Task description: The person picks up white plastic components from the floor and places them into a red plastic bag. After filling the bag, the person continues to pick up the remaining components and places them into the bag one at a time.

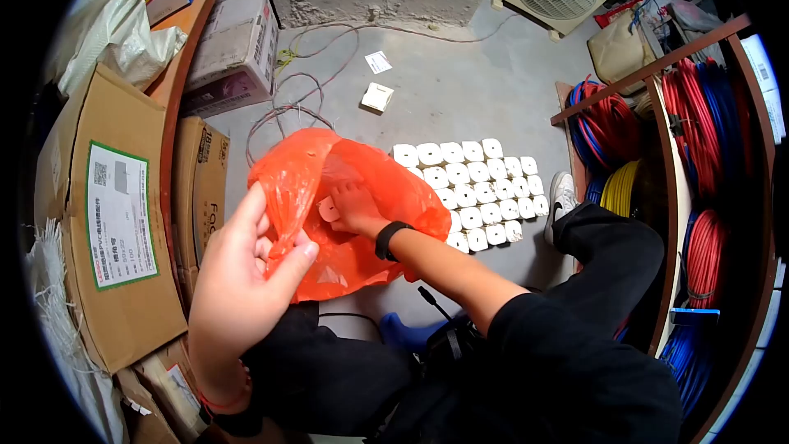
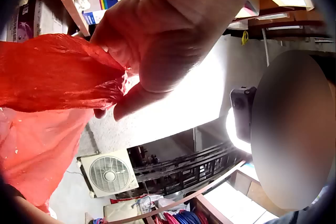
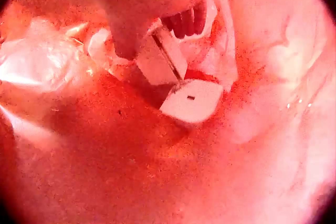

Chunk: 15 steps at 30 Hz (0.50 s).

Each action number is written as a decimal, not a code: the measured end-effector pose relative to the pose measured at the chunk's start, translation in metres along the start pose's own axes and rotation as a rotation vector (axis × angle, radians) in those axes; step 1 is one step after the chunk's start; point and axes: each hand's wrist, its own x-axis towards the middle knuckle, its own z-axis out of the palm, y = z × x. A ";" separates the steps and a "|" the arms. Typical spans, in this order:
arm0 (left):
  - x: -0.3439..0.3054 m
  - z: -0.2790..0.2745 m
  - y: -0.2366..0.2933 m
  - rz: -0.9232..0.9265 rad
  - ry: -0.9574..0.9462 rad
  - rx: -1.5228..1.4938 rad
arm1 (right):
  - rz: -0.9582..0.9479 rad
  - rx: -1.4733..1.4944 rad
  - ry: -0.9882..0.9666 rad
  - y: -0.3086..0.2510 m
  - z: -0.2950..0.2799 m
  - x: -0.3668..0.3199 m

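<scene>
A person's left hand [image 1: 238, 279] is pinching the gathered edge of a red plastic bag [image 1: 353, 270], inside which a white slotted piece [image 3: 161, 58] is resting in the curled grip of the right hand [image 1: 357, 207], while rows of white blocks [image 1: 464, 195] are covering the floor [image 1: 460, 90] alongside.

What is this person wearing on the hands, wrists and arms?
The left hand and right hand are bare. A red string and black band circle the left wrist, another black band the right. The right arm has a short black sleeve.
</scene>
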 end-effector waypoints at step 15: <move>0.022 -0.021 -0.018 0.139 0.331 0.553 | 0.026 0.139 -0.451 0.019 -0.022 -0.004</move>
